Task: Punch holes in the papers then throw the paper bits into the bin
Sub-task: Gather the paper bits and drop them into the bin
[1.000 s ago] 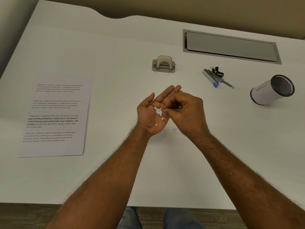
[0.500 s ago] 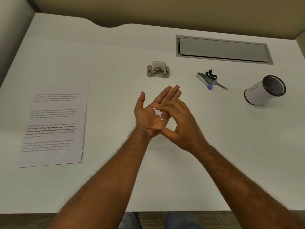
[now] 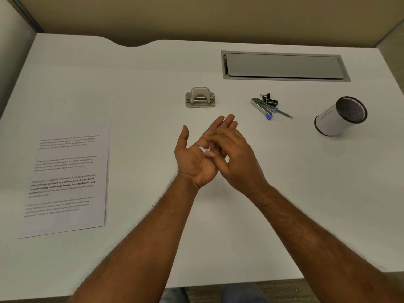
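1. Two hands are seen at the centre of the frame, above the desk (image 3: 131,95). The left hand (image 3: 194,158) is held palm up with its fingers nearly straight and the thumb spread wide. The right hand (image 3: 236,158) is laid across the left fingers, its own fingers curled towards the palm.
2. A small heap of white paper bits (image 3: 205,149) is carried in the left palm, just beside the right fingertips. Whether any bit is pinched by the right hand cannot be told, since that part is blurred.
3. The papers (image 3: 70,178) are stacked at the left of the frame, well apart from the hands. The hole punch (image 3: 200,97) stands untouched at upper centre.
4. The bin (image 3: 336,119), taken to be the white cylinder with a dark mesh mouth, lies on its side at the right of the frame, well apart from the hands.
5. The bits are judged to be nearly weightless, loose and easily scattered by a tilt or a draught, and some may cling to the skin. They are better not taken up one by one. The palm should be kept cupped, shielded by the other hand, and tipped out close over the bin's mouth.
6. Because the bin lies on its side, spilling is a risk, so it would best be set upright first.
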Demonstrator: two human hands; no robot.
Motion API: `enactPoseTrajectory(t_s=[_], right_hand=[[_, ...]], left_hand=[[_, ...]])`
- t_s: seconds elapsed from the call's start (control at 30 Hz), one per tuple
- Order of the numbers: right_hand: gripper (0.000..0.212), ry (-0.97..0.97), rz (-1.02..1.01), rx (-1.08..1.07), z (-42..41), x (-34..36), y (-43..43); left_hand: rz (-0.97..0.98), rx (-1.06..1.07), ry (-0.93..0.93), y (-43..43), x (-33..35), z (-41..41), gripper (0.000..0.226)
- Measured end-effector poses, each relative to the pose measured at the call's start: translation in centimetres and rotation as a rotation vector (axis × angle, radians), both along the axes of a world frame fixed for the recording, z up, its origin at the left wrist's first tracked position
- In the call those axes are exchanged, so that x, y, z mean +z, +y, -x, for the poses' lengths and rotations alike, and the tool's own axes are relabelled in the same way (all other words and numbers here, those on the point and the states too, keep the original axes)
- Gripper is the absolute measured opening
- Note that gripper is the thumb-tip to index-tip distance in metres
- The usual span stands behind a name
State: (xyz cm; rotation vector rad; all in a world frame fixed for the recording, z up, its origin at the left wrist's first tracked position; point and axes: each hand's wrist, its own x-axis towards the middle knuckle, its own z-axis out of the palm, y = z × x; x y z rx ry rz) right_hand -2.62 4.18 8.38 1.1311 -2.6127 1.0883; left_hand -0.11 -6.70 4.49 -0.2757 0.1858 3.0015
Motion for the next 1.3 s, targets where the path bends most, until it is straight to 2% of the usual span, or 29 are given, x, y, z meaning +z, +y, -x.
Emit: enactPoseTrajectory(t_s=[0.27,0.37,0.43,0.5,0.6,0.77,0.93,1.07,1.13,1.3], right_hand=[[0.010,-0.309,0.191,-0.088,0.9,1.9,0.9],[0.018,-0.452,0.274,-0.158,1.0,2.1,1.5],[0.024,-0.628,0.415,-0.263,1.4,2.2,2.1],[0.020,-0.883,0.589,-0.356,2.0,2.4,2.9],[0.022,-1.204,0.855,-0.356,2.9,2.7,4.7],[0.040,-1.417,1.122,-0.329,4.2,3.5,7.8],[0.044,-1.485,1.206,-0.323,5.5,3.6,10.6],[0.042,-1.445,1.240,-0.361,7.2,3.3,13.0],[0.040,-1.374,1.215,-0.399,8.4,3.2,14.3],[0.036,-1.069,0.984,-0.592,11.8,3.3,17.6]], left_hand=[[0.077,0.008,-0.043,0.2,0.0,0.4,0.084],[0.067,-0.003,-0.051,0.8,0.2,0.8,0.083],[0.067,-0.012,-0.046,1.2,0.3,1.2,0.082],[0.066,-0.032,-0.032,1.7,0.5,1.7,0.083],[0.086,-0.072,-0.037,2.8,0.8,2.5,0.083],[0.089,-0.099,-0.053,4.9,1.4,4.3,0.083],[0.080,-0.112,-0.050,7.1,2.4,6.3,0.083],[0.103,-0.138,-0.037,9.1,3.1,8.7,0.085],[0.117,-0.155,-0.031,10.3,3.4,10.2,0.085],[0.232,-0.246,-0.022,14.4,4.1,14.8,0.085]])
